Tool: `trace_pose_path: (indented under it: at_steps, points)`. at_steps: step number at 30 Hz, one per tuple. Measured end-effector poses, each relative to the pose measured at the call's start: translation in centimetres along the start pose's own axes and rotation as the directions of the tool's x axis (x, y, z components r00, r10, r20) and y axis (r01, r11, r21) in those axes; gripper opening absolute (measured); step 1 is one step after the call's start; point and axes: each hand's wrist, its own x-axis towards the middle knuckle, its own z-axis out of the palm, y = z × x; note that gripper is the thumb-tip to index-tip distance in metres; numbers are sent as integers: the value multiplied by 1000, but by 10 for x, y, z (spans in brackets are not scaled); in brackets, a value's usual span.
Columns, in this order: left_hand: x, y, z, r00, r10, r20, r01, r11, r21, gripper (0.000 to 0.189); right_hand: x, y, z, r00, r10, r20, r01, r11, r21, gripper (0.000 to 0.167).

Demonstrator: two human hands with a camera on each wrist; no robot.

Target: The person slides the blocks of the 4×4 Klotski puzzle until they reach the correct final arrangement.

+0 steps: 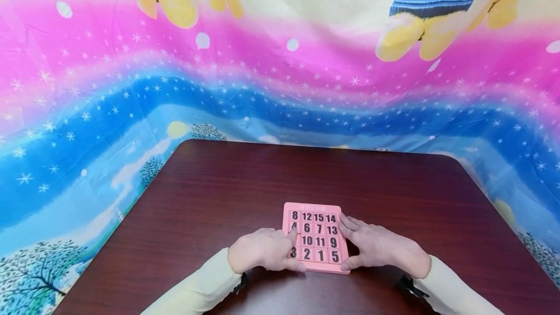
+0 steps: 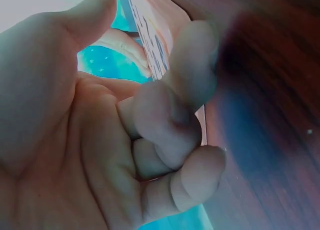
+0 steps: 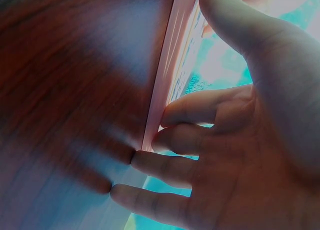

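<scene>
A pink sliding number puzzle (image 1: 320, 236) lies flat on the brown table, its tiles printed with black numbers. At its left side is my left hand (image 1: 265, 249), the index finger extended onto the tile marked 4 (image 1: 294, 226). That hand's thumb rests by the near edge, and its other fingers bend loosely in the left wrist view. My right hand (image 1: 379, 247) lies along the puzzle's right side, thumb at the near right corner. In the right wrist view, the fairly straight fingers (image 3: 165, 169) touch the puzzle's side and the tabletop. The left hand partly hides the leftmost column.
The dark wood table (image 1: 245, 174) has rounded far corners. Behind and beside it hangs a colourful printed cloth (image 1: 280, 72) with snowflakes, trees and bear figures. Each wrist has a pale sleeve and a black strap.
</scene>
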Motion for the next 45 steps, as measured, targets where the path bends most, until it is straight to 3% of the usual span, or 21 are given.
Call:
trace_pose_path:
  at_steps: [5,15,22,33,45]
  points:
    - [-5,2,-2,1000,2,-5,-2,1000,2,95,1,1,0,1000,-14,-10,14,1000,-11,101]
    - [-31,23,0,998,68,-19,-64,985,162,89,0,1,0,1000,-7,-3,7,1000,-3,102]
    - [-40,33,7,996,85,-27,-77,971,224,88,1,2,1,1000,-8,-8,7,1000,-2,102]
    - [-37,30,7,998,59,5,-59,976,208,86,0,2,1,1000,-6,-8,6,1000,-12,102]
    - [-35,28,9,996,89,-8,-86,976,201,84,0,2,1,1000,-16,-16,16,1000,-3,102]
